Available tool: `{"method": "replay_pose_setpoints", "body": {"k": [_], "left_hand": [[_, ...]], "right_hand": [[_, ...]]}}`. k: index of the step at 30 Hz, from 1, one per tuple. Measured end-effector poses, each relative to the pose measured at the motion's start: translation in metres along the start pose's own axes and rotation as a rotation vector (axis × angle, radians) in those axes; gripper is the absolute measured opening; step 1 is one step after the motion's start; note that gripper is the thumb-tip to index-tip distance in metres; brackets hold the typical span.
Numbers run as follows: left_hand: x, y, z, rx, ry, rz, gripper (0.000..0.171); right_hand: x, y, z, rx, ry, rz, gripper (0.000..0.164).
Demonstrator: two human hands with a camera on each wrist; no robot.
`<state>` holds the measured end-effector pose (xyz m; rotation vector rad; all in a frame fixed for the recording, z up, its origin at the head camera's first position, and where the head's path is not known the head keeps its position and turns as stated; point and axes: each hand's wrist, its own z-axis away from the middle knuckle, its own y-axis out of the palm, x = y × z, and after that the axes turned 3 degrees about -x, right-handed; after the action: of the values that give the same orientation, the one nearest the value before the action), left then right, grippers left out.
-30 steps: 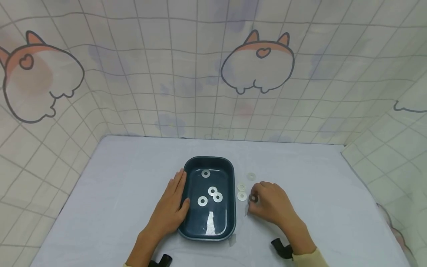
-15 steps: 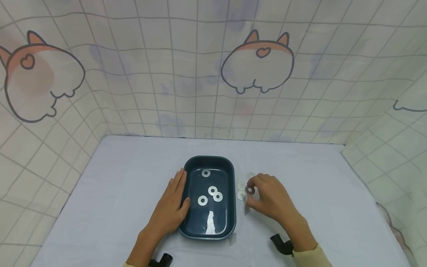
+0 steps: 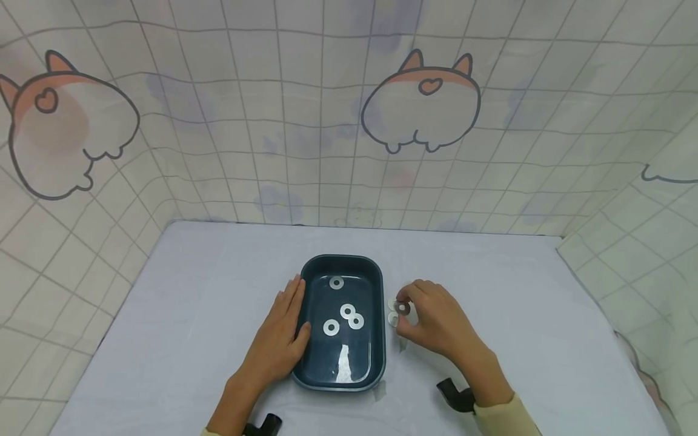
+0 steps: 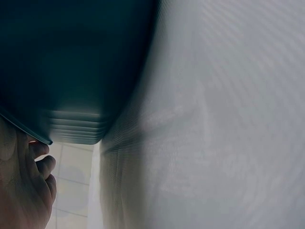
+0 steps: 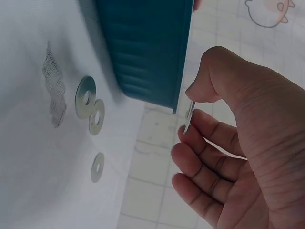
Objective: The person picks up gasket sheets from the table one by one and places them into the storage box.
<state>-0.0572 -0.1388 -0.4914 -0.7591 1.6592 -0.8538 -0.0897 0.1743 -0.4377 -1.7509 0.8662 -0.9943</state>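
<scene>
A dark teal rectangular tray (image 3: 340,363) stands on the white cloth, with several flat metal washers (image 3: 331,327) lying inside it. My left hand (image 3: 278,339) rests along the tray's left rim, fingers straight and pointing away from me. Just right of the tray, my right hand (image 3: 438,321) pinches one washer (image 5: 189,117) between thumb and fingertips, raised over the cloth. Three more washers (image 5: 96,117) lie on the cloth below that hand in the right wrist view; in the head view the hand partly hides them.
A small grey mesh-like patch (image 5: 54,86) lies on the cloth near the loose washers. Black curved pieces (image 3: 457,396) sit at both wrists. A tiled-pattern curtain (image 3: 349,121) with cartoon animals encloses the white table (image 3: 218,284) at the back and sides.
My right hand has lifted the pinched washer and moved left toward the tray, now covering part of the loose washers. The left hand and tray have stayed in place.
</scene>
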Motion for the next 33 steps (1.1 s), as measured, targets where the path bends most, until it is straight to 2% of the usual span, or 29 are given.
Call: {"method": "replay_pose_setpoints", "body": {"k": [11, 20, 25, 33], "left_hand": [[0.000, 0.002, 0.000, -0.011, 0.003, 0.008, 0.084], [0.000, 0.000, 0.000, 0.006, -0.009, 0.003, 0.084], [0.000, 0.000, 0.000, 0.008, -0.010, 0.002, 0.084], [0.000, -0.001, 0.000, 0.004, 0.001, -0.006, 0.084]], "right_hand": [[0.009, -0.005, -0.010, -0.002, -0.037, 0.015, 0.025], [0.018, -0.010, -0.018, -0.012, -0.076, 0.013, 0.025], [0.025, -0.008, -0.020, 0.013, -0.091, 0.004, 0.025], [0.037, -0.002, -0.023, 0.023, -0.168, 0.000, 0.022]]}}
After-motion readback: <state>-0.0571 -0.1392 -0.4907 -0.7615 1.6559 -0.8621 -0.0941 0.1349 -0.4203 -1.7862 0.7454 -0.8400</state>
